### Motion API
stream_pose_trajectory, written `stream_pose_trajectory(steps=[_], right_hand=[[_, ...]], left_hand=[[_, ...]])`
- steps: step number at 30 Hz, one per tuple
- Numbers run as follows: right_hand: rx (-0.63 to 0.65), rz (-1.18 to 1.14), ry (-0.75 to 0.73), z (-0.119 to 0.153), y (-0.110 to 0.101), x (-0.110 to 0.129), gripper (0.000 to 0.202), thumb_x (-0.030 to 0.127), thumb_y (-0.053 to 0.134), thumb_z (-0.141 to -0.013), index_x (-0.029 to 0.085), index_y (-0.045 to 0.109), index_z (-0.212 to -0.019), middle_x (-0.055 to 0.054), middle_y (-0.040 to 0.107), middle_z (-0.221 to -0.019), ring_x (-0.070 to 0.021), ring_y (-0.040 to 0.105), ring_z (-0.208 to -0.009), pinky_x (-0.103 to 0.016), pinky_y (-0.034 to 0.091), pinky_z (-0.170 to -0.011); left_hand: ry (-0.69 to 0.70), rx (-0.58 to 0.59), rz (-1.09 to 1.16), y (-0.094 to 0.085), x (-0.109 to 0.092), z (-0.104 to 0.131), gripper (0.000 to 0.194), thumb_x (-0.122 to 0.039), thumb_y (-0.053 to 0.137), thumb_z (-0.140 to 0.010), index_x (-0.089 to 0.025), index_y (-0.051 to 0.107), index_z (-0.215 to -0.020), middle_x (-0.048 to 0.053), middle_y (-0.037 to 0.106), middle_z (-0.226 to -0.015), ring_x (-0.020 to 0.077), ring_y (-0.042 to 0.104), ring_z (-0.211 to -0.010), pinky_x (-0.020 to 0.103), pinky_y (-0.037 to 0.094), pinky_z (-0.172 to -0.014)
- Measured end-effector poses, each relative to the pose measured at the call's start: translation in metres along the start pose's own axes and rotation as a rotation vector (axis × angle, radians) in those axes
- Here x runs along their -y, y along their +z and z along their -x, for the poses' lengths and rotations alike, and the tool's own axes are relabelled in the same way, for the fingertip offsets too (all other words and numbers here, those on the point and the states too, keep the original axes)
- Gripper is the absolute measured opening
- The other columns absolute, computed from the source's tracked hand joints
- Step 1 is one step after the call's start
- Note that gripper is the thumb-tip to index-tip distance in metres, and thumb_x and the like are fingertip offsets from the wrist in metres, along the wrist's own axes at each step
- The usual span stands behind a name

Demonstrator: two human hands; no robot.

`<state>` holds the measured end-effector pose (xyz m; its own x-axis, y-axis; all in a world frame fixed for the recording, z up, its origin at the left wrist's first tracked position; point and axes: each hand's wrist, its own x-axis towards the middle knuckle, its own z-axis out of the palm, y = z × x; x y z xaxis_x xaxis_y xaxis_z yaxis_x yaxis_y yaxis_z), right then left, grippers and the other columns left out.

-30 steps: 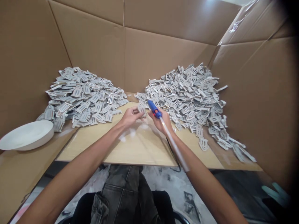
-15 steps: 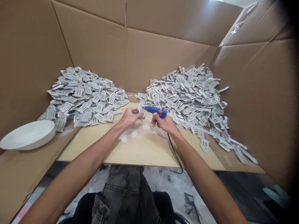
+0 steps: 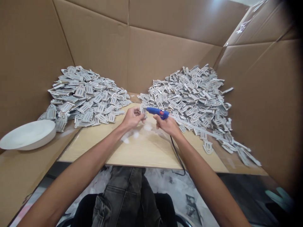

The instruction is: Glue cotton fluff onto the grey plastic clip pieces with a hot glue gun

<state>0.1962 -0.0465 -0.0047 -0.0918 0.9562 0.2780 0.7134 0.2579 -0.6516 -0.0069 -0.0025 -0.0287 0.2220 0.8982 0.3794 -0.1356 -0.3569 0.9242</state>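
My left hand (image 3: 133,117) is closed on a small grey-white arched piece with slots (image 3: 143,110), held upright over the table. In my right hand (image 3: 165,124) is a blue glue gun (image 3: 155,111) with an orange-red patch, its nozzle pointing left. The nozzle tip is at the upper part of the piece; whether it touches cannot be made out. A long translucent glue stick (image 3: 194,127) runs out behind the gun to the right, and a dark cord (image 3: 176,151) hangs from it past the table's front edge.
Heaps of similar arched pieces lie at the left (image 3: 92,94) and right (image 3: 189,91). A white bowl (image 3: 28,135) stands at far left. Cardboard walls (image 3: 165,47) surround the wooden table (image 3: 142,154) at the back and sides.
Both hands stay in nearly the same place, with the piece and the glue gun still held. The view has shifted only slightly.
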Motion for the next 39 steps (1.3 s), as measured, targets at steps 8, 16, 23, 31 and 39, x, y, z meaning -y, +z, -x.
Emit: stream_pose_trajectory(steps=[8, 16, 23, 31, 39], right_hand=[[-0.041, -0.03, -0.125, 0.004, 0.008, 0.005, 0.047, 0.062, 0.064, -0.094, 0.024, 0.064, -0.066, -0.003, 0.063, -0.059, -0.022, 0.062, -0.063, -0.033, 0.044, -0.069], [-0.337, 0.154, -0.373, 0.002, 0.018, 0.003, 0.048, 0.069, 0.06, -0.097, 0.023, 0.059, -0.083, -0.009, 0.066, -0.09, -0.0225, 0.062, -0.079, -0.031, 0.045, -0.074], [-0.236, -0.125, -0.053, 0.003, 0.001, 0.003, 0.047, 0.067, 0.061, -0.093, 0.023, 0.063, -0.075, -0.002, 0.067, -0.065, -0.0198, 0.064, -0.063, -0.03, 0.047, -0.065], [0.013, -0.225, -0.017, 0.003, -0.003, 0.006, 0.044, 0.061, 0.06, -0.09, 0.02, 0.07, -0.076, -0.005, 0.073, -0.072, -0.0167, 0.065, -0.063, -0.027, 0.047, -0.063], [0.08, -0.195, -0.022, 0.003, -0.001, 0.006, 0.05, 0.064, 0.054, -0.091, 0.02, 0.068, -0.072, -0.004, 0.07, -0.068, -0.0165, 0.064, -0.065, -0.026, 0.045, -0.061]], left_hand=[[0.081, -0.123, -0.288, -0.004, 0.006, 0.002, 0.015, -0.018, 0.076, -0.074, -0.019, 0.063, -0.081, -0.001, 0.063, -0.069, 0.0127, 0.06, -0.056, 0.023, 0.046, -0.055], [0.011, -0.206, -0.445, -0.011, -0.005, -0.002, 0.01, -0.02, 0.075, -0.074, -0.016, 0.07, -0.082, 0.003, 0.072, -0.076, 0.0169, 0.064, -0.065, 0.026, 0.049, -0.062], [-0.018, -0.223, -0.334, -0.024, -0.007, -0.006, 0.02, -0.035, 0.076, -0.077, -0.016, 0.071, -0.078, 0.005, 0.074, -0.078, 0.016, 0.065, -0.066, 0.025, 0.046, -0.059], [-0.009, -0.196, -0.272, -0.022, -0.011, -0.006, 0.024, -0.039, 0.077, -0.077, -0.015, 0.076, -0.081, 0.001, 0.065, -0.067, 0.0115, 0.052, -0.06, 0.024, 0.038, -0.055], [-0.032, 0.004, -0.222, -0.017, -0.017, -0.003, 0.022, -0.036, 0.074, -0.082, -0.015, 0.07, -0.076, -0.001, 0.06, -0.059, 0.0109, 0.052, -0.053, 0.024, 0.04, -0.054]])
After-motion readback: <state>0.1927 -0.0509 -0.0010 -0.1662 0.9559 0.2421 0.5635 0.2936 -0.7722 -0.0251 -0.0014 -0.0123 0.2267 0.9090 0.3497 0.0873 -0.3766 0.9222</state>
